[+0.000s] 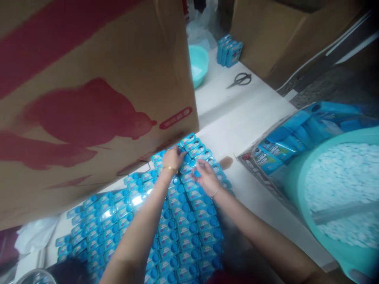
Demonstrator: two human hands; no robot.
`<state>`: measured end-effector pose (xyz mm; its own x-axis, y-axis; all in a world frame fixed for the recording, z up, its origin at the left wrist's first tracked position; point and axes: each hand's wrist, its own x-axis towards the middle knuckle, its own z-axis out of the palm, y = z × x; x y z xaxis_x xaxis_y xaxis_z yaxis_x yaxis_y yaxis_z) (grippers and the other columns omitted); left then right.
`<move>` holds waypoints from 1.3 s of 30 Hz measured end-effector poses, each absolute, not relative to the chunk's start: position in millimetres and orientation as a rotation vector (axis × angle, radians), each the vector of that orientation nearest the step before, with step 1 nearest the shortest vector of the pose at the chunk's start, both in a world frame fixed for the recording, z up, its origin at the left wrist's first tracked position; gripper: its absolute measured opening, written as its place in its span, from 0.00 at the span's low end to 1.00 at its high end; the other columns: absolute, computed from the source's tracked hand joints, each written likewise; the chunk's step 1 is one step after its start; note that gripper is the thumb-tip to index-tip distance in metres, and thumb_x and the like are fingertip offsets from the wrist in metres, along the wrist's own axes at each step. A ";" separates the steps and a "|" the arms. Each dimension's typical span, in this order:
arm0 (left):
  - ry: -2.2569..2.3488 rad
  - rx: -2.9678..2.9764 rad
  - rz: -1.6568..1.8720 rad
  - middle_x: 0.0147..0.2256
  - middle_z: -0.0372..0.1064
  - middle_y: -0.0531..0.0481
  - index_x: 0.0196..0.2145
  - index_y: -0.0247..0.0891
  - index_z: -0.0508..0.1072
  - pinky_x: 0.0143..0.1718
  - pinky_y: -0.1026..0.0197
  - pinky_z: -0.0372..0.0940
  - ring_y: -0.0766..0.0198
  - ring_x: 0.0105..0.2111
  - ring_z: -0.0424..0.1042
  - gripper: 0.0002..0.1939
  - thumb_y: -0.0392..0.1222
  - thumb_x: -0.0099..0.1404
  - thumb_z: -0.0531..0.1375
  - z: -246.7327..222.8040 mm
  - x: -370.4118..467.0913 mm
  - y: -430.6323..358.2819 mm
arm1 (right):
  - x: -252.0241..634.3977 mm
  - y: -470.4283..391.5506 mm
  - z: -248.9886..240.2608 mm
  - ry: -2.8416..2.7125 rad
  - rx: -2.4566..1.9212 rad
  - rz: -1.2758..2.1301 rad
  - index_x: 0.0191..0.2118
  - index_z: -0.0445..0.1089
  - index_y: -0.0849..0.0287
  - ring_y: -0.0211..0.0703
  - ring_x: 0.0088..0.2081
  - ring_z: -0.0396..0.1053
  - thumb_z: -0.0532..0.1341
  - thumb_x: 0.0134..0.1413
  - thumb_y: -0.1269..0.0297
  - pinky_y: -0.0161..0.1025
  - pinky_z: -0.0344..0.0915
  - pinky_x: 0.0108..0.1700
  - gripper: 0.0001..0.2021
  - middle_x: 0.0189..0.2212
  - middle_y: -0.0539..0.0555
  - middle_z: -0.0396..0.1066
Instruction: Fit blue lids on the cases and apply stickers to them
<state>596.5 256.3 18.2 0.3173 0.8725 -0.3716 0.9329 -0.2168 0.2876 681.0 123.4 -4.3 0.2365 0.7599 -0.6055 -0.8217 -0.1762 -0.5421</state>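
Note:
Rows of small flat blue packs [183,240] with round blue marks on top lie side by side on the white table. My left hand [173,159], with a thin gold bracelet at its wrist, reaches to the far rows. Its fingers are curled down against one small blue pack [186,159], and their tips are partly hidden. Just to the right, my right hand [207,179] hovers over the packs near the same spot. Its fingers are bent but apart, and nothing clear shows in them.
A large brown carton [118,79] with red print stands at the left. Black scissors [241,80], several upright blue boxes [229,51] and a turquoise bowl [199,59] are at the back. On the right, a turquoise tub [302,185] of small whitish pieces overlaps a carton [251,169] of blue packages.

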 end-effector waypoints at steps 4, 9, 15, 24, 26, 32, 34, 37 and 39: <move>1.036 2.008 0.172 0.34 0.70 0.51 0.35 0.37 0.74 0.42 0.62 0.64 0.64 0.37 0.69 0.07 0.41 0.57 0.61 23.8 585.5 214.5 | 675.7 136.4 -4.7 0.104 -1.060 1.320 0.44 0.61 0.53 0.37 0.30 0.70 0.70 0.37 0.50 0.33 0.65 0.27 0.28 0.30 0.45 0.70; 1.272 1.930 0.269 0.27 0.66 0.54 0.27 0.37 0.70 0.35 0.65 0.62 0.67 0.29 0.65 0.05 0.40 0.59 0.57 16.1 579.4 228.5 | 670.2 146.8 -0.9 0.079 -1.011 1.351 0.43 0.60 0.52 0.38 0.33 0.72 0.68 0.42 0.47 0.35 0.68 0.33 0.25 0.32 0.46 0.70; 1.802 1.899 -0.096 0.26 0.71 0.50 0.30 0.36 0.72 0.32 0.65 0.62 0.64 0.29 0.69 0.08 0.42 0.54 0.64 -1.6 583.5 310.4 | 679.0 132.3 -6.0 -0.067 -1.160 1.442 0.42 0.63 0.55 0.38 0.30 0.72 0.64 0.46 0.43 0.33 0.66 0.28 0.24 0.31 0.47 0.69; 1.758 1.992 -0.691 0.38 0.76 0.33 0.37 0.33 0.77 0.41 0.59 0.66 0.48 0.42 0.75 0.28 0.60 0.48 0.66 -17.1 588.1 350.3 | 673.8 124.0 -3.5 -0.222 -1.290 1.498 0.39 0.63 0.56 0.34 0.22 0.66 0.60 0.48 0.40 0.30 0.59 0.21 0.23 0.26 0.46 0.69; 1.802 1.999 -0.621 0.43 0.74 0.30 0.39 0.32 0.77 0.42 0.57 0.66 0.46 0.44 0.74 0.29 0.59 0.49 0.66 -10.7 589.5 339.9 | 669.4 121.0 3.8 -0.273 -1.312 1.506 0.36 0.64 0.56 0.34 0.21 0.65 0.61 0.46 0.39 0.31 0.57 0.20 0.24 0.25 0.47 0.68; 1.614 1.992 0.225 0.46 0.72 0.39 0.50 0.36 0.70 0.47 0.56 0.66 0.57 0.42 0.73 0.22 0.49 0.61 0.61 17.0 543.3 226.7 | 660.2 73.2 33.1 -0.547 -1.478 1.566 0.34 0.67 0.56 0.38 0.20 0.64 0.64 0.34 0.35 0.34 0.57 0.19 0.29 0.22 0.49 0.67; 1.519 1.923 0.486 0.50 0.68 0.41 0.54 0.39 0.67 0.46 0.57 0.67 0.62 0.36 0.73 0.25 0.49 0.61 0.62 31.1 495.4 168.5 | 646.1 57.7 42.3 -0.653 -1.551 1.550 0.35 0.68 0.56 0.38 0.20 0.64 0.64 0.34 0.36 0.35 0.58 0.20 0.29 0.23 0.50 0.68; 1.646 1.749 0.766 0.48 0.68 0.43 0.54 0.42 0.68 0.45 0.58 0.68 0.64 0.36 0.72 0.24 0.51 0.62 0.60 62.6 392.1 75.7 | 591.0 44.0 62.9 -0.893 -1.511 1.600 0.35 0.68 0.56 0.40 0.22 0.64 0.64 0.36 0.37 0.36 0.59 0.21 0.28 0.24 0.50 0.68; 1.950 1.546 0.917 0.48 0.68 0.42 0.53 0.40 0.67 0.43 0.57 0.68 0.63 0.37 0.72 0.23 0.49 0.62 0.60 84.7 308.0 17.2 | 531.0 35.4 84.7 -1.081 -1.370 1.655 0.36 0.69 0.56 0.41 0.26 0.67 0.64 0.40 0.40 0.37 0.63 0.25 0.24 0.27 0.52 0.70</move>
<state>308.0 17.2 84.7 -0.2428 0.9695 0.0337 0.6440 0.1351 0.7531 531.0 35.4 84.7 -0.1756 0.9081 -0.3802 -0.0169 -0.3889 -0.9211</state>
